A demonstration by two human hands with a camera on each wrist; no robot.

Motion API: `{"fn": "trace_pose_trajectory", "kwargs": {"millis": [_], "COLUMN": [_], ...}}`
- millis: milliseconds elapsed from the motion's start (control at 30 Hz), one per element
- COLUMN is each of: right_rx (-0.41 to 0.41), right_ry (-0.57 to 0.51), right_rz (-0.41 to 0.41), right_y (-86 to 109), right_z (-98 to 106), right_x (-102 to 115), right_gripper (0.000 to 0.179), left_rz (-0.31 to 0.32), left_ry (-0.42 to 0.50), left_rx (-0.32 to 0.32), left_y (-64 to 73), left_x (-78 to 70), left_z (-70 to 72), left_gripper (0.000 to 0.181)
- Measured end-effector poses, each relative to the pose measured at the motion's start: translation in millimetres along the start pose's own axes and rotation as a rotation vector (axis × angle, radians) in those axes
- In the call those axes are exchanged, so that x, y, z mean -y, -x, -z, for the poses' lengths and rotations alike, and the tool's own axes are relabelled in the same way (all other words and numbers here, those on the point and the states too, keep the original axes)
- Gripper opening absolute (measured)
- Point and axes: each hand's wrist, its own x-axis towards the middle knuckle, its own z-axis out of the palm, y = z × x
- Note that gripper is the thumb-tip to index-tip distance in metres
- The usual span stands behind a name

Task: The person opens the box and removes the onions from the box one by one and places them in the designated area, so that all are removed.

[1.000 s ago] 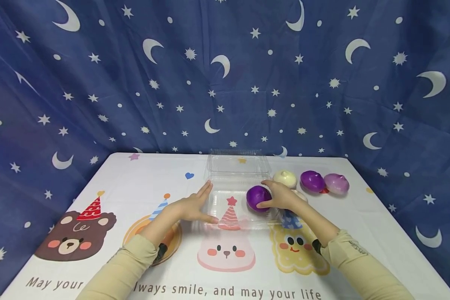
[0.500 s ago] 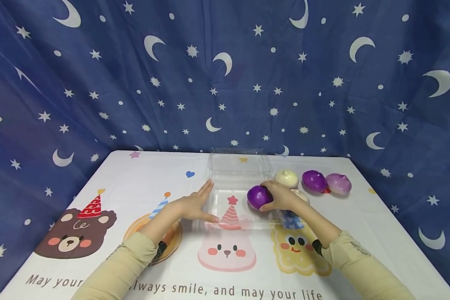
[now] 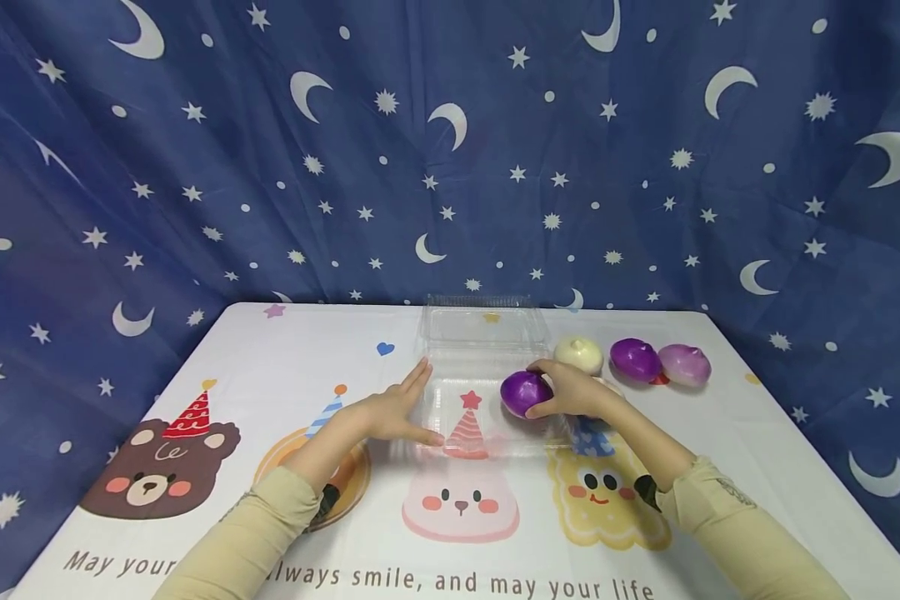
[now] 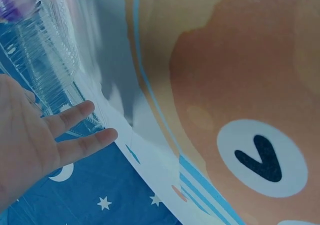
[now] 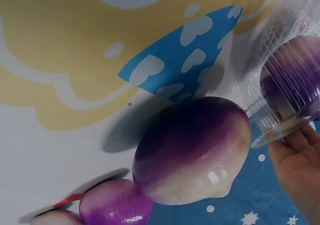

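A clear plastic clamshell box lies with its lid folded back. At its right end, my right hand grips a glossy purple turnip by its right side, thumb in front and fingers behind. The right wrist view has this turnip through the ribbed box wall, the right hand below it. My left hand is at the box's left edge, fingers and thumb spread. It holds nothing; in the left wrist view, two fingers of that hand are extended near the box wall.
Right of the box, a cream turnip, a dark purple one and a pinkish one lie on the printed white tablecloth. Another turnip is mostly hidden by my right hand in the head view. A starry blue curtain hangs behind.
My right thumb has drawn back toward the turnip's right side. The turnip has barely moved relative to the box, and my left hand stays in place. The head view has shifted slightly.
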Motion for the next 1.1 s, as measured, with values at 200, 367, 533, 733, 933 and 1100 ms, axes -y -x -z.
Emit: {"fn": "trace_pose_trajectory", "kwargs": {"millis": [200,367,533,733,933,1100], "right_rx": [0.014,0.013,0.003,-0.028,-0.06,-0.066], "right_ry": [-0.073,-0.105,-0.159,-0.207,-0.248,-0.277], "right_rz": [-0.034,-0.038,-0.051,-0.022,-0.001,0.001], "right_y": [0.3,-0.4,-0.7,-0.5,0.4,2.9], "right_z": [-1.0,-1.4,1.2,3.0,1.0,-2.8], "right_x": [-4.8,-7.3,-8.1,-8.7,-6.8,-5.0], "right_gripper": [0.076,0.079,0.08,0.077,0.075,0.075], "left_rz": [-0.002,-0.001,-0.011,-0.037,-0.052,-0.049], "left_ry": [0.003,-0.008,-0.025,-0.048,-0.033,-0.011], "left_rx": [-0.001,-0.001,-0.01,-0.016,-0.013,-0.013], "left_y": [1.3,2.7,0.1,-2.3,-3.1,-1.8], "left_x": [-1.4,-1.8,0.2,0.3,-0.1,0.5], "left_z": [-0.8,-0.7,-0.3,3.8,4.4,1.6], "left_gripper": [0.116,0.116,0.117,0.115,0.114,0.115]}}
